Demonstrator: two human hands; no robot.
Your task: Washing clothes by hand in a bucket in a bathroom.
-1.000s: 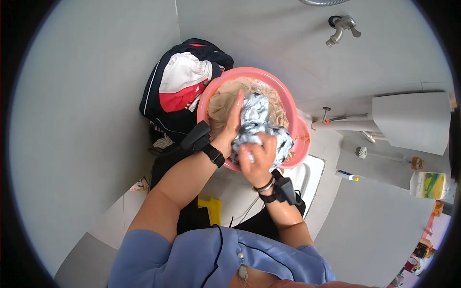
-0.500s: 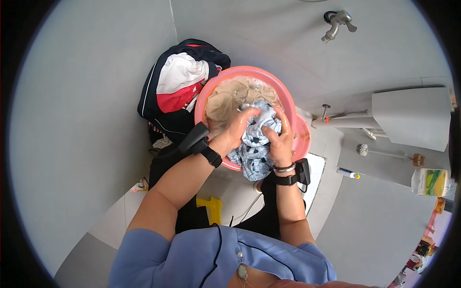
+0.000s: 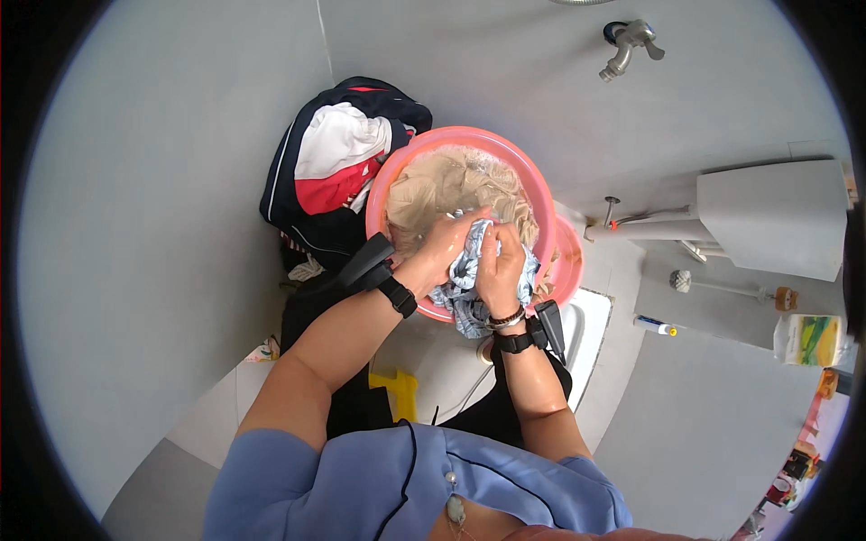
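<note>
The right hand [image 3: 502, 275] has just swung inward: half a second ago it stood open-fingered at the far side of the cloth [image 3: 465, 268], and now it is curled over it, knuckles up, close against the left hand [image 3: 442, 245]. The cloth, blue-white with dark marks, was spread wider between the palms and is now bunched tight between them, so I'd judge this as one stroke of working it rather than a letting go. The right hand looks clenched on its fold; the left grasps the other side, fingers stretched over the top, its thumb hidden from me. Both look wet. The left forearm [image 3: 334, 334] slants up from the lower left; the right forearm [image 3: 532, 388] rises more steeply and leans inward, so the wrists draw near each other. The cloth is held over the near part of the pink basin [image 3: 540, 203], its lower end drooping at the near rim. Beyond the fingers, beige fabric [image 3: 437, 185] lies in sudsy water. A second basin [image 3: 570, 261] sits just to the right, partly covered by the first, and a dark heap of clothes [image 3: 293, 171] lies to the left.
</note>
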